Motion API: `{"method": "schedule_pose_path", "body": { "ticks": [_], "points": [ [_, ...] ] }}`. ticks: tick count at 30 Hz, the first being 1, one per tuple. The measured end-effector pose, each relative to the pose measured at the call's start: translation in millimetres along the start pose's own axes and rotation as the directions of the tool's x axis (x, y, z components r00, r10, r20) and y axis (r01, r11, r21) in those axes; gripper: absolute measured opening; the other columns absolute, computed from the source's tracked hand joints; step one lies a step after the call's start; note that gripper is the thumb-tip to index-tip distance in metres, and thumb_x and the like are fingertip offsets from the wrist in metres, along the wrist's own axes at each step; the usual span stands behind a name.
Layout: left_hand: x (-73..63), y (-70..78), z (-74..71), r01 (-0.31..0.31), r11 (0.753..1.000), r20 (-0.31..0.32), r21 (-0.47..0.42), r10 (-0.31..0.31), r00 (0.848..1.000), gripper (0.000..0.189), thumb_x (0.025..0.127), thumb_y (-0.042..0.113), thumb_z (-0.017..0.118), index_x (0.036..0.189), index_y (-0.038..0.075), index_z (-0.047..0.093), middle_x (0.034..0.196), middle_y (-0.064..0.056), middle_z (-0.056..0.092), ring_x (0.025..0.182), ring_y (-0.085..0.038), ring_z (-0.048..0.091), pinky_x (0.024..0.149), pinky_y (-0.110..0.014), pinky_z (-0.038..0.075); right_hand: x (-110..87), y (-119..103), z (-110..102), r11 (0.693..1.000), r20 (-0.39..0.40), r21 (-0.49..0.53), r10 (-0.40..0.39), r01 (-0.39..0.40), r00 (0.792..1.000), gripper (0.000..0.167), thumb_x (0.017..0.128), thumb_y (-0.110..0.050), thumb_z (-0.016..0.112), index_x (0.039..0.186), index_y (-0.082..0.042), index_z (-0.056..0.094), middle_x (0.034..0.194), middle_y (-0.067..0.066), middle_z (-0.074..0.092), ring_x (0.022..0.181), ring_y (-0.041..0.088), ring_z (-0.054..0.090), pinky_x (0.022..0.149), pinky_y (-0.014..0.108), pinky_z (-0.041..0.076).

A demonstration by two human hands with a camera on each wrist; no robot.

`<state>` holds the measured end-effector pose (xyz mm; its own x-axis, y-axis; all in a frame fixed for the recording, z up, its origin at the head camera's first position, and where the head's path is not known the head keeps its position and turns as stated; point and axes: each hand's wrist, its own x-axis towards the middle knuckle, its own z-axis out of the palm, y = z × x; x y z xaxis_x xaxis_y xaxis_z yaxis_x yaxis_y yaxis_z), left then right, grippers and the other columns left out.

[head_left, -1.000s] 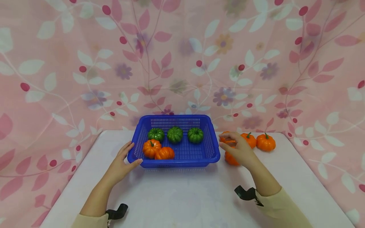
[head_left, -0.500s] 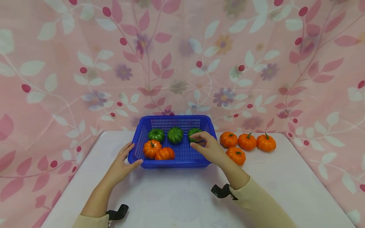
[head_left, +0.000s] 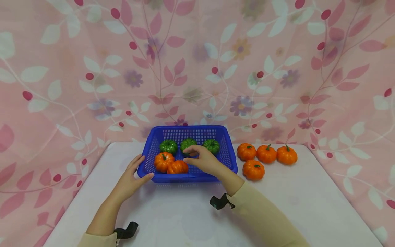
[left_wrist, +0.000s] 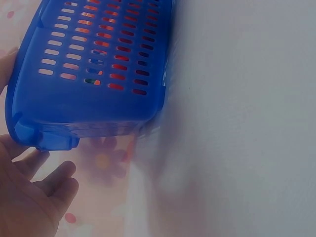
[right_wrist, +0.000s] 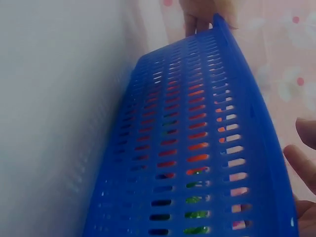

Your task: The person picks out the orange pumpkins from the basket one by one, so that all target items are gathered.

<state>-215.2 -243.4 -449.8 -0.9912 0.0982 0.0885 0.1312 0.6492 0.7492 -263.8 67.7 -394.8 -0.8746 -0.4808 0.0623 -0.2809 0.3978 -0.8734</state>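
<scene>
A blue plastic basket (head_left: 228,168) holds three green pumpkins in a row: left (head_left: 168,146), middle (head_left: 187,143) and right (head_left: 211,146). Two small orange pumpkins, one upright (head_left: 164,161) and one tipped (head_left: 178,167), lie at its front left. My left hand (head_left: 129,181) touches the basket's front left corner, fingers along the left rim and thumb at the front. In the left wrist view, its fingertips meet the rim by the handle. Over the basket, my right hand (head_left: 205,161) holds nothing, thumb and fingers apart, its tips beside the tipped pumpkin and partly covering the middle green one.
Several orange pumpkins sit on the white table to the basket's right: three in a back row (head_left: 246,151) (head_left: 266,154) (head_left: 287,155) and one in front (head_left: 253,170). A floral curtain (head_left: 197,68) hangs behind the table (head_left: 185,216).
My right hand has moved left from the orange pumpkins on the table, over the right green pumpkin, to the middle of the basket. The left hand and the pumpkins have stayed put.
</scene>
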Motion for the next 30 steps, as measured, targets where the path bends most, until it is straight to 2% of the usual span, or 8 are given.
{"method": "schedule_pose_path", "body": {
  "ticks": [9,17,24,30],
  "points": [
    [-1.1,1.4,-0.9,0.007,1.0,0.013,0.006,-0.007,1.0,0.09,0.091,0.05,0.069,0.159,0.009,0.026,0.166,-0.014,0.013,0.144,-0.051,0.025,0.107,-0.069,0.03,18.7,-2.0,10.6,0.997,0.067,0.023,0.071,-0.073,0.995,0.031,0.094,-0.021,0.072,0.125,-0.021,0.067,0.137,0.002,0.057,0.13,0.029,0.051,0.1,0.044,0.05],
    [-0.6,-1.2,-1.0,-0.003,1.0,0.0,0.003,0.003,1.0,0.088,0.092,0.046,0.07,0.159,0.008,0.027,0.166,-0.013,0.013,0.144,-0.05,0.025,0.11,-0.068,0.028,33.6,9.1,20.5,0.992,0.141,-0.027,0.126,-0.123,0.982,0.039,0.094,-0.019,0.073,0.13,-0.009,0.065,0.139,0.014,0.054,0.13,0.035,0.048,0.109,0.048,0.042],
    [-0.7,0.4,-1.1,-0.002,1.0,0.004,0.003,0.002,1.0,0.089,0.092,0.047,0.07,0.159,0.008,0.026,0.166,-0.014,0.013,0.144,-0.051,0.025,0.11,-0.067,0.028,41.3,15.2,26.4,0.983,0.186,-0.079,0.179,-0.167,0.966,0.044,0.091,-0.02,0.077,0.132,-0.011,0.065,0.138,0.007,0.057,0.134,0.031,0.047,0.113,0.047,0.038],
    [-0.1,1.4,0.1,0.001,1.0,0.008,-0.003,-0.001,1.0,0.089,0.092,0.046,0.07,0.159,0.007,0.026,0.166,-0.013,0.013,0.145,-0.05,0.024,0.111,-0.066,0.027,43.1,17.6,25.6,0.981,0.222,-0.036,0.196,-0.193,0.955,0.045,0.09,-0.015,0.077,0.133,-0.012,0.064,0.141,0.007,0.056,0.137,0.03,0.045,0.115,0.045,0.036]
  ]
}}
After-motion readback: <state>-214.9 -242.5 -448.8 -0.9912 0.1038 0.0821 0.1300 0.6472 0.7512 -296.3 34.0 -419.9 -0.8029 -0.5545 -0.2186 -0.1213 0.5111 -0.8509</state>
